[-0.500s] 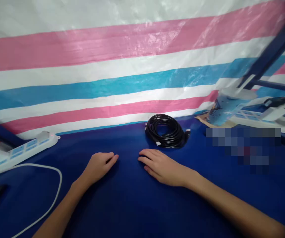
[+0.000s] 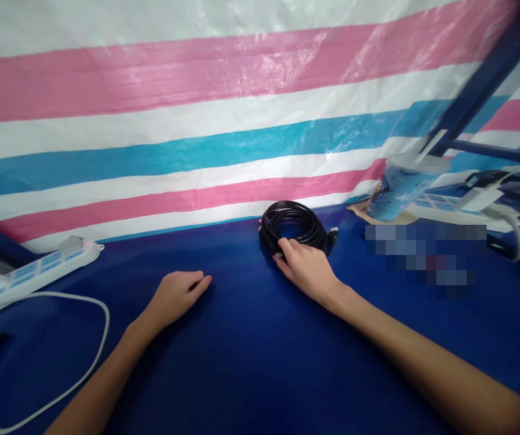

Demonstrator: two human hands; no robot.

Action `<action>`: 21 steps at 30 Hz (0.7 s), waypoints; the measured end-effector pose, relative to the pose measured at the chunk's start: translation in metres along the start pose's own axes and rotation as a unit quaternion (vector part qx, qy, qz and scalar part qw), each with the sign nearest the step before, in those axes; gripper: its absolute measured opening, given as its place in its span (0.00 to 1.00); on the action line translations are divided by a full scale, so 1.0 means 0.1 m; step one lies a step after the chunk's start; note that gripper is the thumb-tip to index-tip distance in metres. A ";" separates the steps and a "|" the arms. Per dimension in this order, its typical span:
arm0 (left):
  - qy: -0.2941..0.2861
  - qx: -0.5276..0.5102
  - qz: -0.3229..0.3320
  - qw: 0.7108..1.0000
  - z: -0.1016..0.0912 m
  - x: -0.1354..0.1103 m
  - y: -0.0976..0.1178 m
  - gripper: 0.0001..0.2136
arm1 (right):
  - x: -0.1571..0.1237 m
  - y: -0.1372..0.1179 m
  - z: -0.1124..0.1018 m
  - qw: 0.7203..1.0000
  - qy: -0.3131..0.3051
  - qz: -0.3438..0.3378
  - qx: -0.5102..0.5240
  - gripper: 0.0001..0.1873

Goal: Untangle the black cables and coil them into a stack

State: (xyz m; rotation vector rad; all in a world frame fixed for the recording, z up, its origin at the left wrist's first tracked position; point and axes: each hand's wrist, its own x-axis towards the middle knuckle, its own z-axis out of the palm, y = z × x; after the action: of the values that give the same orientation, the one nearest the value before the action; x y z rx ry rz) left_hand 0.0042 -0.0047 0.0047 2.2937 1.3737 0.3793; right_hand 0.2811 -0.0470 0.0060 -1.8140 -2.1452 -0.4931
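Note:
A coil of black cable [image 2: 302, 222] with white-tipped plugs lies on the dark blue table [image 2: 250, 362] near the striped sheet. My right hand [image 2: 307, 269] reaches onto the coil's near edge, the thumb over the strands and the fingers curled round them. My left hand [image 2: 176, 296] rests palm down on the table to the left, fingers loosely stretched and holding nothing, about a hand's width from the coil.
A white power strip [image 2: 33, 269] with its white cord [image 2: 92, 356] lies at the left. At the right stand a blue patterned cup [image 2: 393, 190], another power strip [image 2: 450, 208] and a blue metal frame [image 2: 477, 90]. A pink, white and blue striped sheet [image 2: 196, 121] closes the back.
My right hand has moved forward from the bare table onto the cable coil and closed on its near edge. The left hand has stayed where it was.

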 end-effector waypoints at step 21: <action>0.077 -0.464 -0.049 0.881 -0.49 0.44 1.13 0.06 | -0.09 -0.03 -0.42 0.913 0.339 -0.134 0.183 0.23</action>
State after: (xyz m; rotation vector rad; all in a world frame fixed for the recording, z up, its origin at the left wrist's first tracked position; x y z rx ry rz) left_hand 0.0895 -0.0015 0.1038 1.4081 1.0216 0.9588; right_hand 0.2793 -0.0743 0.0399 -0.9545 -1.8248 -0.6179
